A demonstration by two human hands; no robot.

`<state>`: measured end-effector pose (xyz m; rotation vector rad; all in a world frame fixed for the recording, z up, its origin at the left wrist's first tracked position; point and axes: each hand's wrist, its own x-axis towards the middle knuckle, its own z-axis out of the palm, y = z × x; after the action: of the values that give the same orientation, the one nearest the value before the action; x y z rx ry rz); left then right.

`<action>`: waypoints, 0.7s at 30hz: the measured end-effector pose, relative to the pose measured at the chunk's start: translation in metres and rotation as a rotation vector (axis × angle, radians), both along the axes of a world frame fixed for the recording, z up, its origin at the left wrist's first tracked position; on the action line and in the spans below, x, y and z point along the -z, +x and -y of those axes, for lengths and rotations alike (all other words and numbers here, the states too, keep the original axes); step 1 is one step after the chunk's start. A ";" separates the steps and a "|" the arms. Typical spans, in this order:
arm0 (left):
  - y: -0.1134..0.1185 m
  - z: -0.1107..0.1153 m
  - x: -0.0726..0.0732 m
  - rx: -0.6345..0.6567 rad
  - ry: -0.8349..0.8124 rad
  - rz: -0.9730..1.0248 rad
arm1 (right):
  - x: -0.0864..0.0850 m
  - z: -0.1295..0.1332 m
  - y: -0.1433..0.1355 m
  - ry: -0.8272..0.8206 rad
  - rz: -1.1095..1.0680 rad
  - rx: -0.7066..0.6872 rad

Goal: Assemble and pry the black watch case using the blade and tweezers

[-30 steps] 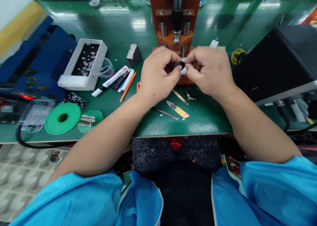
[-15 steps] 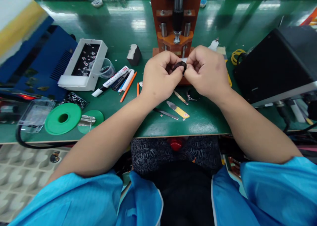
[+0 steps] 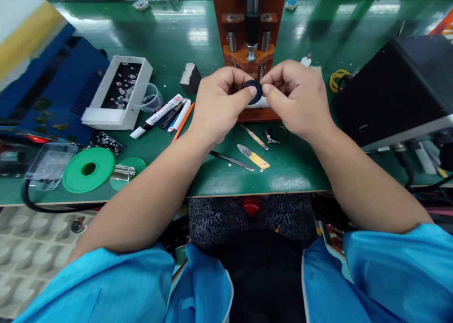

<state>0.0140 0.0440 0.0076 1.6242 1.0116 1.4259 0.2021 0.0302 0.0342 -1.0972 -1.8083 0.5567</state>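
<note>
A: Where is the piece being handled?

B: The dark disc [image 3: 257,96] is up in the fingers, on the near side of the orange press [image 3: 240,56] and in line with its lower part. The white piece [image 3: 262,103] at the press's base shows just behind it.

A: How do the hands have it?

B: The left hand [image 3: 219,103] is closed to a pinch, its thumb lying over the disc's left part. The right hand [image 3: 299,96] has thumb and forefinger almost together by the disc's right rim; whether they grip it, or something tiny, I can't make out.

A: Which step would you call that?

B: Close two-handed work at the rim, I'd judge. Any next move calls for a steady left pinch and fine right fingertips.

A: Which way does the disc point?

B: It looks round, so I'd give it no long axis. Its broad face seems turned towards the wearer, standing more on edge than flat; the exact tilt is unclear.

A: Anything nearby?

B: On the tabletop [image 3: 293,172], on the near side of the press, lie a black ring [image 3: 268,136] and a yellow-handled blade [image 3: 253,156].
</note>
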 end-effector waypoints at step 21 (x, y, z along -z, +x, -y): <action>-0.002 0.009 -0.015 0.001 -0.086 -0.073 | 0.005 -0.007 0.010 0.092 0.211 -0.075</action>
<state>0.0121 0.0352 0.0228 1.6239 1.0988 1.3120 0.2120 0.0376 0.0296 -1.0614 -2.0438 0.4092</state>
